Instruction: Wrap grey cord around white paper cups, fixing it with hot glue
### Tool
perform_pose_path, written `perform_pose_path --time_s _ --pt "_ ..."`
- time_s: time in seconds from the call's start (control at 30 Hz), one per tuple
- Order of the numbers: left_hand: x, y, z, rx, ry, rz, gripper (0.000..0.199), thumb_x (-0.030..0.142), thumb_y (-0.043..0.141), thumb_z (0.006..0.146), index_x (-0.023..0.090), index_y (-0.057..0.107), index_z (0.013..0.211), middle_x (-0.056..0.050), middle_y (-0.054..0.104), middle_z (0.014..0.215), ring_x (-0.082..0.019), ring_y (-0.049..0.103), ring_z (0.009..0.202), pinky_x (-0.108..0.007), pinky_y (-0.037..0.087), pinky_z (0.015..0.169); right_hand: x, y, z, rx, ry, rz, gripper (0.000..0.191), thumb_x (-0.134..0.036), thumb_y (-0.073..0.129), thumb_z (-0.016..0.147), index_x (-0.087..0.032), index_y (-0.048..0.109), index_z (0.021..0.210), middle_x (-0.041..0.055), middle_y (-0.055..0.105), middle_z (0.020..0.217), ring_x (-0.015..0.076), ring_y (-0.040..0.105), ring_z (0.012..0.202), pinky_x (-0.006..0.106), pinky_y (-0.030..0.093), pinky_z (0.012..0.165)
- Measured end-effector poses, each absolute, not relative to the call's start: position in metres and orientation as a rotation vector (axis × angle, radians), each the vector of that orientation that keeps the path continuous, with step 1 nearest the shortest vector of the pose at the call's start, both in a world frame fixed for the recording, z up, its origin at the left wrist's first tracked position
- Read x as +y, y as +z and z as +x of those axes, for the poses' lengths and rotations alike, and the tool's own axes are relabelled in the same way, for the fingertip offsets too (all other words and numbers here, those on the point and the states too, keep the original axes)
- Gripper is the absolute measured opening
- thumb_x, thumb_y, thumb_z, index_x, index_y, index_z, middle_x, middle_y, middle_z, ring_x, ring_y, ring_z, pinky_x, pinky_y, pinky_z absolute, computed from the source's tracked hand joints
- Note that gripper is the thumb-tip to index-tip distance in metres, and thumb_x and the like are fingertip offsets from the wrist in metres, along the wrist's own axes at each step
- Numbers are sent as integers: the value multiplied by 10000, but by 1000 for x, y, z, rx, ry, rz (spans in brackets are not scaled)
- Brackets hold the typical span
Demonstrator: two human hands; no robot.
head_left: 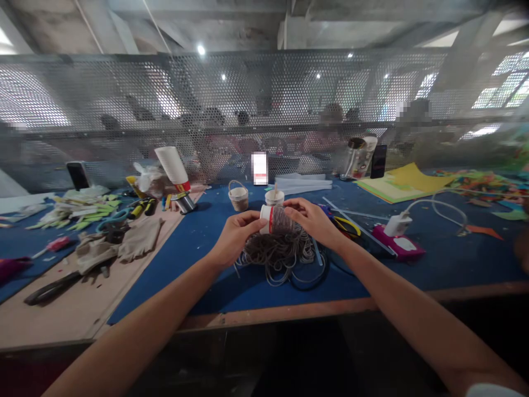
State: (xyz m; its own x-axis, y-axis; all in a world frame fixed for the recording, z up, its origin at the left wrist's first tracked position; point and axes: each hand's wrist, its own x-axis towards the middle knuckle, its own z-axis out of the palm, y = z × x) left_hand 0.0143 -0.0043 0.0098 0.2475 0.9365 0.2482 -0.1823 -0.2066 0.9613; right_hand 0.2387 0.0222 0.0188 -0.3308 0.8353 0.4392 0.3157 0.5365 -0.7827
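Note:
Between my two hands a white paper cup (265,213) with a red stripe lies on its side, grey cord (282,219) wound around part of it. My left hand (237,234) grips the cup's white end with thumb and fingers. At the cord-wrapped end, the fingers of my right hand (312,220) are closed on the cup. Beneath it, a loose heap of grey-brown cord (276,256) spreads over the blue tabletop. Just behind my hands stand a small cord-covered basket (238,199) with a handle and a second small white cup (274,197).
A stack of white cups (171,164) leans at the left, near work gloves (140,240) and pliers (142,208). Rightward lie yellow-handled scissors (347,226), a magenta power block (399,242) with a white charger, and yellow sheets (407,182). A perforated metal screen (268,105) rises behind.

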Motion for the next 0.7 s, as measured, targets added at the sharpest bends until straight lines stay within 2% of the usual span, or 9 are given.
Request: perform_pose_path --time_s 0.37,0.57,0.7 --pt "-2 11 13 759 1218 1289 152 300 751 796 148 736 805 -29 694 763 -106 608 671 -231 492 677 19 20 238 -1885 680 -947 383 -467 612 878 -203 653 1152 85 696 1158 209 649 994 339 503 859" --pt "-4 13 13 813 1248 1337 147 294 758 781 156 756 831 -31 702 759 -107 603 650 -236 481 650 13 25 237 -1909 651 -884 321 -439 548 928 -232 672 1139 70 688 1177 209 630 1063 363 479 933" --pt "-3 13 13 830 1265 1343 164 305 760 772 154 760 836 -38 701 767 -114 599 656 -250 491 660 15 25 238 -1853 552 -899 302 -440 525 941 -231 682 1093 64 698 1121 198 639 1018 345 491 903"
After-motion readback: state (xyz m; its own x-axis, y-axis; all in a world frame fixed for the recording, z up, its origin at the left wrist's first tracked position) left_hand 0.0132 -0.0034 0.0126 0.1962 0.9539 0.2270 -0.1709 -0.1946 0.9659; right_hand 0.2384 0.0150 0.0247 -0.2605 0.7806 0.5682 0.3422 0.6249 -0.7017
